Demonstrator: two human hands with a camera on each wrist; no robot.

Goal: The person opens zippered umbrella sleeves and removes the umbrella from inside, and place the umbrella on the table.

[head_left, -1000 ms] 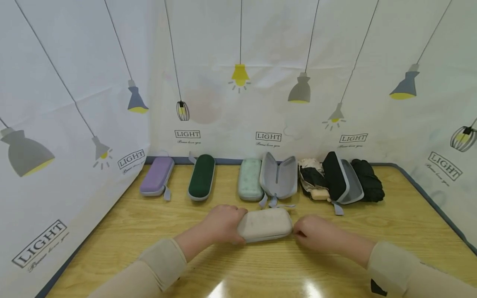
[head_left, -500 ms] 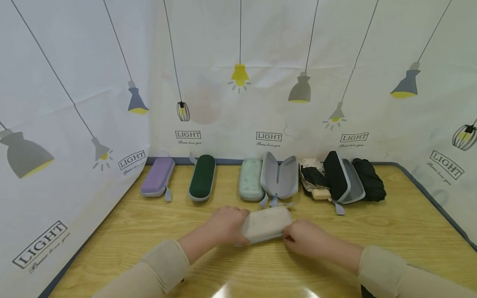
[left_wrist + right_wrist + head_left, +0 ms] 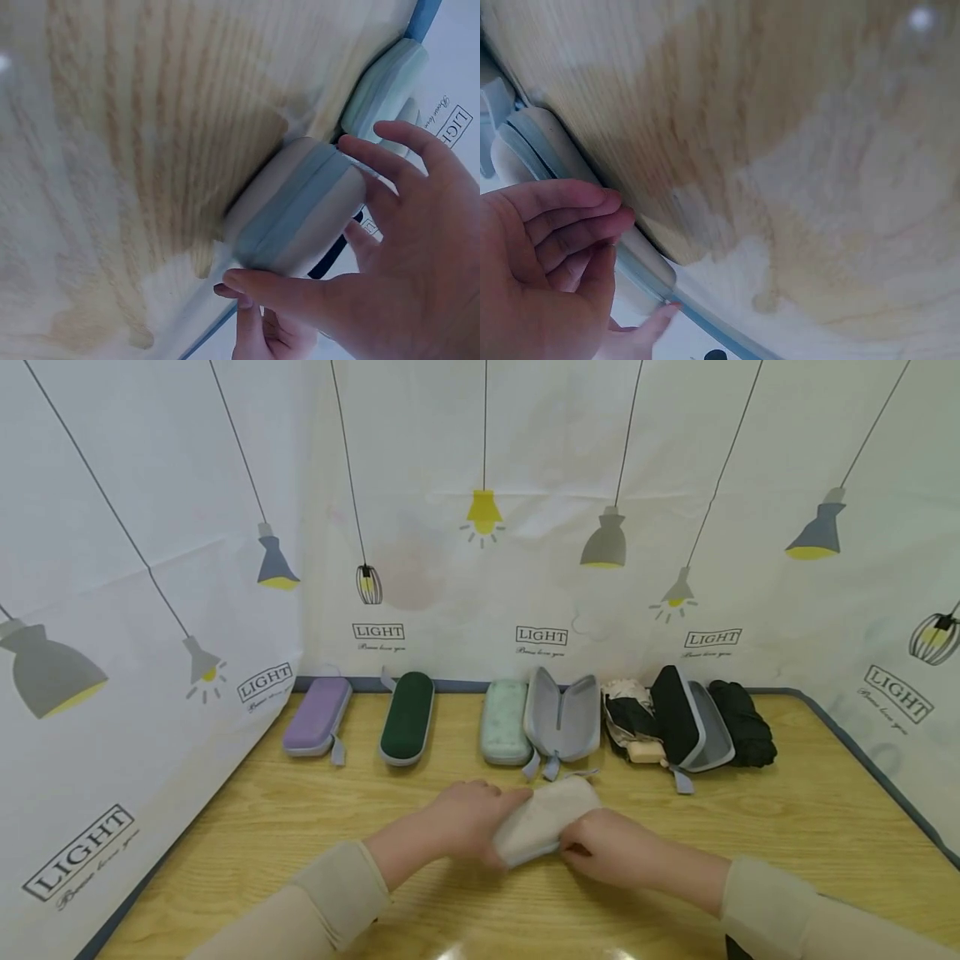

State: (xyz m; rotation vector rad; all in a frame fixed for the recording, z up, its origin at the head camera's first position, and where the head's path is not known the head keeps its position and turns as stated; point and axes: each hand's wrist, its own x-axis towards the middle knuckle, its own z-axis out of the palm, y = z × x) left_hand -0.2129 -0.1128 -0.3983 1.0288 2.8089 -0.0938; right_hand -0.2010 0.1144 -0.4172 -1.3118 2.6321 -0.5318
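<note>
A beige zippered glasses case lies slanted on the table, with a light blue-grey band along its seam. My left hand holds its left end, thumb on one side and fingers on the other. At the near long side, my right hand pinches at the seam with curled fingers, which hide the zipper pull. In the right wrist view, a thin dark line runs along the seam of the glasses case beyond the right hand. The left wrist view shows the banded left end of the glasses case and the left fingers spread around it.
Along the back stand a purple case, a dark green case, a mint case and an open grey-lined case. Farther right are crumpled beige and black cloth, an open black case and a black bundle.
My right hand has moved left from the beige glasses case's right end along its near side. The case has turned, its left end nearer me, and my left hand has shifted with it.
</note>
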